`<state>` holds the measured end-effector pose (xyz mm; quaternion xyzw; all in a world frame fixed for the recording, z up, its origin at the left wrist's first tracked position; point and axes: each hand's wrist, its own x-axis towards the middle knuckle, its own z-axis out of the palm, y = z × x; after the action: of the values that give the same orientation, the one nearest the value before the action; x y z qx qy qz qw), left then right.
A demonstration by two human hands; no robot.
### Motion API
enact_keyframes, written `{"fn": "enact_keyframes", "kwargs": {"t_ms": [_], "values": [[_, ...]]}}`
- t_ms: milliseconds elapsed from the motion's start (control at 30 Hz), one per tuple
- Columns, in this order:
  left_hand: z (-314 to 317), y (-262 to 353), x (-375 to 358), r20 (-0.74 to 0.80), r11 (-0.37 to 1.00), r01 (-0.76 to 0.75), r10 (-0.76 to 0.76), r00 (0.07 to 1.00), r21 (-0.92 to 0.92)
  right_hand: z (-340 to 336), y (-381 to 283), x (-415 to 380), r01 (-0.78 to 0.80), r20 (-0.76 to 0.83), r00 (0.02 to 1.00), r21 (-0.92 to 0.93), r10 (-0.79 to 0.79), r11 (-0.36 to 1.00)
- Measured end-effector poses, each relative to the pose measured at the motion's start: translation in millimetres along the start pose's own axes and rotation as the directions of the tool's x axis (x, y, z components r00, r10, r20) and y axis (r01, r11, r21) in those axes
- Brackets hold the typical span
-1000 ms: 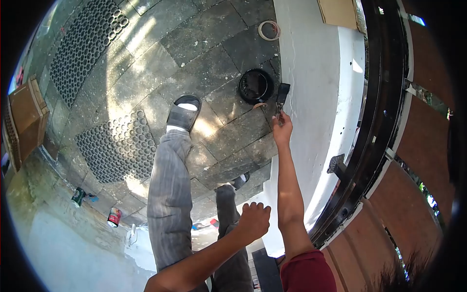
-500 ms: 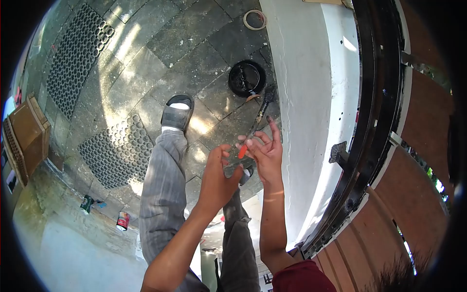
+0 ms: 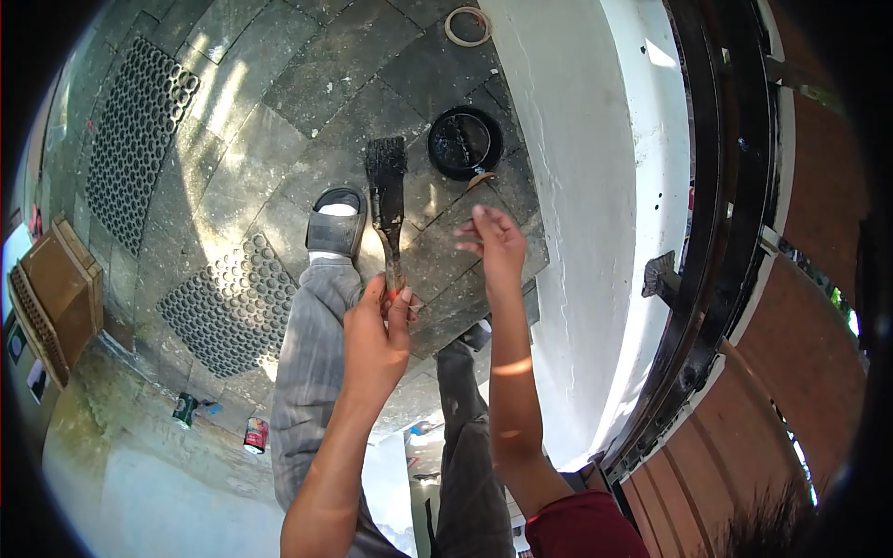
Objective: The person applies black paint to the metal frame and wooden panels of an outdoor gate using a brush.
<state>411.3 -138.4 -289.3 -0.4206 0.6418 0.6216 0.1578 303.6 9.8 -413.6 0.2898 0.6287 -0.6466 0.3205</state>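
My left hand [image 3: 377, 325] grips a paintbrush [image 3: 389, 200] by its handle, with a bit of orange showing near the fingers. The bristles are coated black and point away from me over the floor. To the right, my right hand [image 3: 496, 240] hangs in the air, slightly blurred, fingers bent and apart with nothing in them. Just beyond it a round black container [image 3: 463, 174] holds dark, glossy paint. A small brownish piece [image 3: 481, 179] sticks out at its near rim.
A roll of tape [image 3: 468, 26] lies on the tiles beside the white wall [image 3: 577, 186]. Black metal rails [image 3: 721, 177] run along the right. Two rubber mats [image 3: 139, 144], two cans [image 3: 256, 435] and a brown wooden item [image 3: 60, 288] are at the left.
The paintbrush has passed from my right hand to my left and swung leftward, its bristles now beside the sandal. My right hand has let go and moved up towards the container.
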Motion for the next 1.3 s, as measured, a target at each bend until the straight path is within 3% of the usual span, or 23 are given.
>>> {"fn": "enact_keyframes", "kwargs": {"t_ms": [67, 100, 167, 267, 400, 567, 800, 900, 1300], "values": [[-4.8, -0.2, 3.5, -0.069, 0.999, -0.051, 0.053, 0.996, 0.018, -29.6, 40.9, 57.1, 0.013, -0.193, 0.98, -0.164, -0.045, 0.986], [-6.9, -1.2, 4.4, -0.07, 0.998, -0.053, 0.055, 0.996, 0.031, -34.5, 49.6, 75.5, 0.015, -0.194, 0.98, -0.163, -0.047, 0.987], [-8.8, -1.1, 5.7, -0.071, 0.998, -0.053, 0.056, 0.996, 0.036, -37.1, 57.2, 103.2, -0.164, -0.262, 0.954, -0.044, 0.147, 0.985], [-10.9, 0.7, 8.1, -0.072, 0.996, -0.061, 0.065, 0.995, 0.068, -30.4, 58.6, 127.0, -0.074, -0.249, 0.968, -0.118, 0.042, 0.99], [-14.7, 0.5, 11.3, -0.025, 0.985, -0.053, 0.058, 0.998, 0.162, -22.1, 56.3, 135.8, -0.094, -0.26, 0.963, -0.076, 0.071, 0.993], [-16.4, 14.0, 14.5, -0.035, 0.99, -0.05, 0.055, 0.998, 0.129, -18.7, 58.0, 140.1, -0.065, -0.336, 0.94, -0.008, 0.059, 0.998], [-17.5, 12.7, 19.2, -0.023, 0.987, -0.074, 0.078, 0.997, 0.142, -13.9, 51.8, 140.1, -0.098, -0.351, 0.93, 0.05, 0.109, 0.994], [-16.6, 20.7, 20.5, -0.028, 0.993, -0.049, 0.053, 0.998, 0.105, -12.6, 52.6, 140.9, -0.086, -0.321, 0.938, 0.156, 0.133, 0.984], [-8.1, 27.4, 26.7, 0.026, 0.985, -0.029, 0.025, 0.999, 0.172, -16.5, 60.6, 148.5, -0.041, -0.31, 0.95, -0.001, 0.039, 0.999]]}}
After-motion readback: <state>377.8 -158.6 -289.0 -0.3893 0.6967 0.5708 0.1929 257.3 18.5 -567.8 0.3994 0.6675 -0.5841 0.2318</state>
